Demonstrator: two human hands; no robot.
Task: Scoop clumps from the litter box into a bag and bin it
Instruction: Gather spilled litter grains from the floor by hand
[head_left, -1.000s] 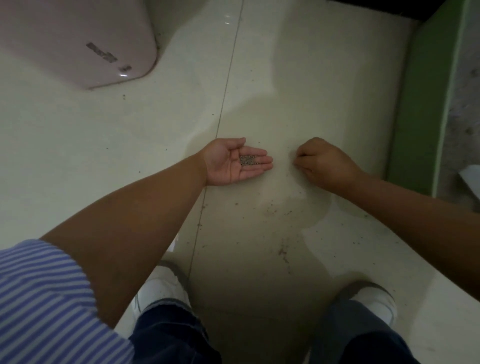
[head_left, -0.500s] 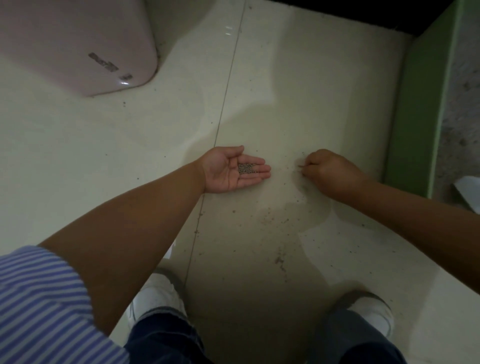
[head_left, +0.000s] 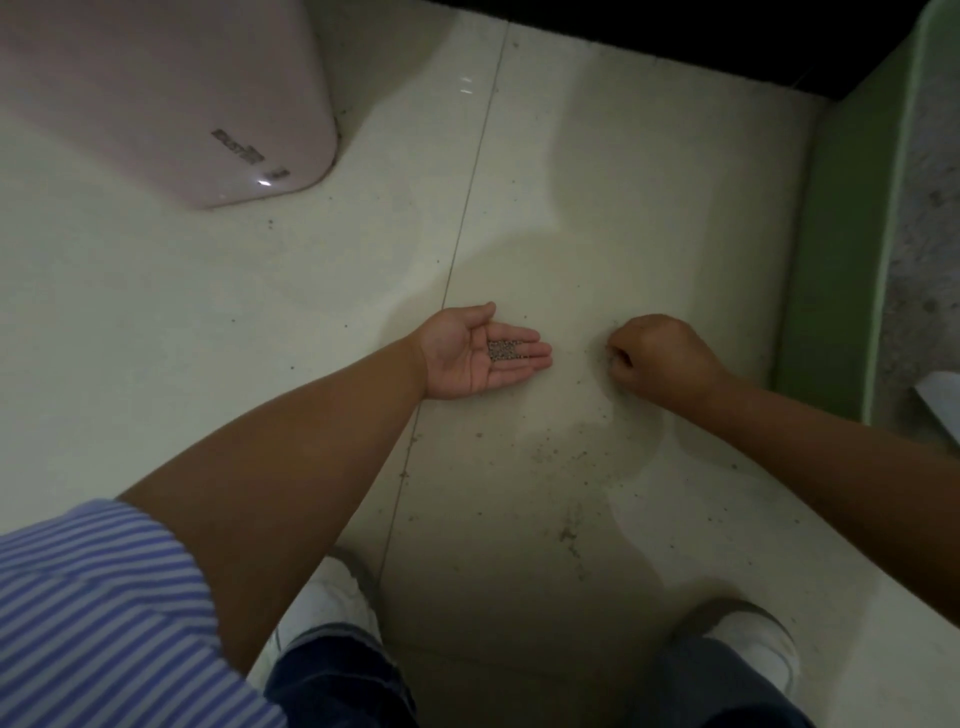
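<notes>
**Loose litter gathered by hand beside the green box**

The pale tiled floor (head_left: 597, 171) fills the view, with a grout line running from far to near left of centre. A pink rounded appliance (head_left: 171, 98) stands at the far left. The green litter box (head_left: 852, 249) runs along the right edge, grey litter inside it.

The left hand (head_left: 480, 353) lies palm up and flat on the tile, fingers straight and together, carrying a small heap of litter granules (head_left: 505, 350) on the fingers. Just to its right, apart from it, the right hand (head_left: 662, 358) is knuckles-up, fingers curled with the tips pinched at the floor; whether they hold a grain cannot be told. Scattered specks (head_left: 569, 532) dot the tile nearer the white shoes (head_left: 332, 608).
</notes>
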